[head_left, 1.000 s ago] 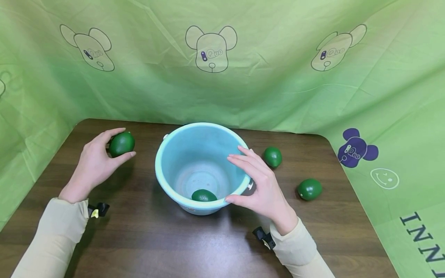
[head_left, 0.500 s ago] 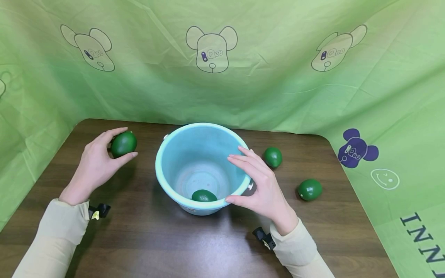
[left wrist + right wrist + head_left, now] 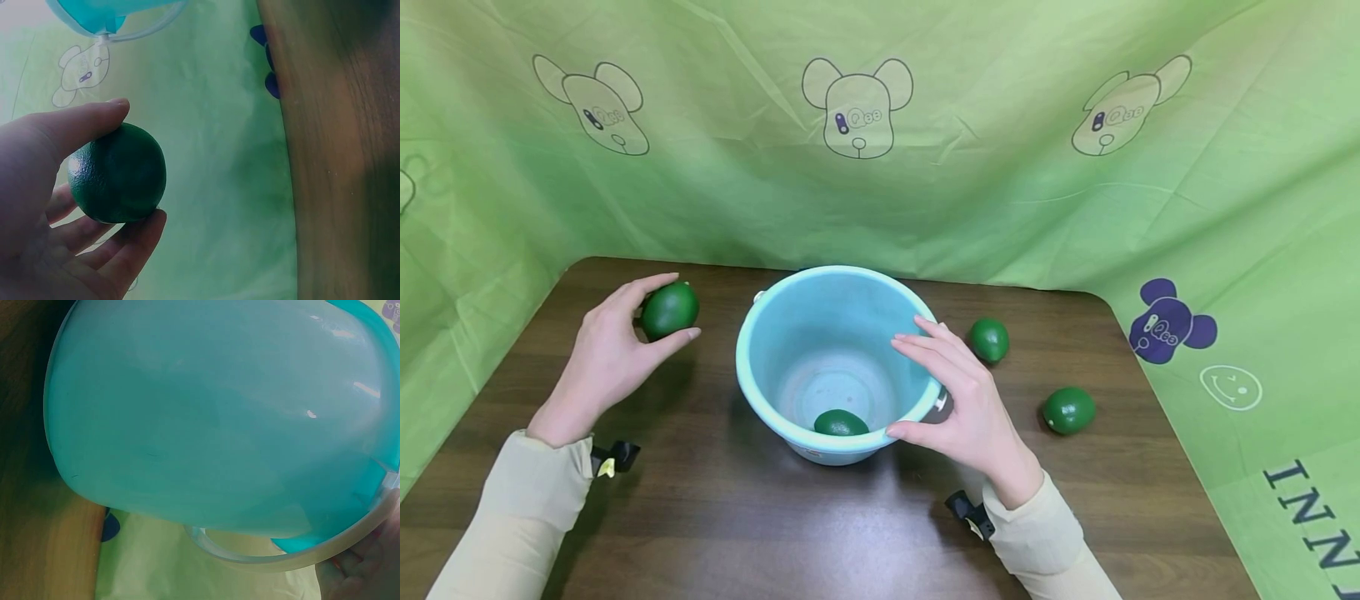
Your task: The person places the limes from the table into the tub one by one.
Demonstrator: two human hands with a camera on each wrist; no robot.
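A green lime (image 3: 670, 312) is pinched between the thumb and fingers of my left hand (image 3: 606, 358), left of the bucket. The left wrist view shows the same lime (image 3: 119, 174) with the thumb on one side and fingertips on the other. My right hand (image 3: 966, 400) grips the right rim of a light blue bucket (image 3: 748, 387), its fingers reaching over the opening and its thumb at the front of the rim. In the right wrist view, the bucket's wall (image 3: 206, 419) fills most of the picture, with the pale handle (image 3: 281, 562) by the fingers.
Inside the bucket, near its front wall, lies another lime (image 3: 841, 422). Two more rest on the wooden table (image 3: 715, 533) at the right: one lime (image 3: 988, 340) behind my right hand and another lime (image 3: 1069, 410) farther right. A green printed cloth (image 3: 857, 200) hangs behind.
My left hand has shifted slightly to the right with the lime in its grip. The right hand and the bucket stay where they were.
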